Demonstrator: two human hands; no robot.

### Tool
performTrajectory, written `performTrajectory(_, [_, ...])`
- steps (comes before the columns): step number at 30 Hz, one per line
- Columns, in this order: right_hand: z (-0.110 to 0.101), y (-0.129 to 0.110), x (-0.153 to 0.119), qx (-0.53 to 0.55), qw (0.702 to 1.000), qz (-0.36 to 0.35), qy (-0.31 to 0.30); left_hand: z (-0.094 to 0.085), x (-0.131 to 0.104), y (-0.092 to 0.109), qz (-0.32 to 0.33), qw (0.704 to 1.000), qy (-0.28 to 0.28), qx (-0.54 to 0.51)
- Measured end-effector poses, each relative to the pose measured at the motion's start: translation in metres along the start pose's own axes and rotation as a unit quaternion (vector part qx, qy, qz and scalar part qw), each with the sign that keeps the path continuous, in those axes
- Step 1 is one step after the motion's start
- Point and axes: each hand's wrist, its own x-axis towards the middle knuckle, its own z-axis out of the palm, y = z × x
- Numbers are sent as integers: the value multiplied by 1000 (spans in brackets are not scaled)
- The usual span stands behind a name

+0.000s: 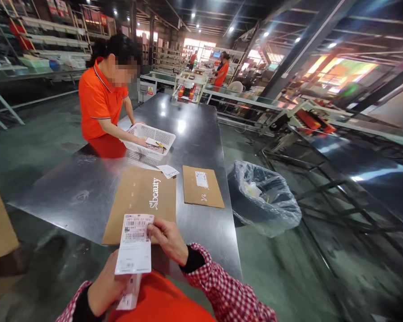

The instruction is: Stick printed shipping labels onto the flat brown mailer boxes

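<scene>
My right hand (170, 239) pinches the upper right edge of a white printed shipping label (134, 250), held up near my body. Behind the label's lower left side is my left hand (107, 284), closed, with its fingertips partly hidden. Another label piece (130, 297) hangs below it at that hand. Just beyond the labels, a large flat brown cardboard mailer (134, 192) with "beauty" printed on it lies on the metal table (198, 134). A loose white label (168, 171) rests over its far right corner. To its right lies a smaller cardboard mailer (208, 190) with a label stuck on.
Across the table at left, a co-worker (99, 98) in an orange shirt reaches into a white plastic basket (143, 132). A lined bin (262, 197) stands off the table's right edge. Cardboard (0, 223) is at far left; a conveyor (188, 87) lies beyond.
</scene>
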Motion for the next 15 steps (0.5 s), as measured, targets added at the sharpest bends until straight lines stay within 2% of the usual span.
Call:
performTrajectory(3, [-12,1,31,-40,995,-25,83,-2,6,6,-9,996,-82,28])
performTrajectory(6, [-37,16,83,-62,989,-16,130,-4,5,11,-29,994,-80,71])
performTrajectory(10, [-59,41,142,-197,974,33,111,-1,6,11,-20,994,-23,109])
performTrajectory(12, [-58,49,156,-301,948,60,89,1,9,7,-23,991,-29,130])
performTrajectory(15, [-48,51,161,-427,898,83,59,5,11,4,-61,980,-56,183])
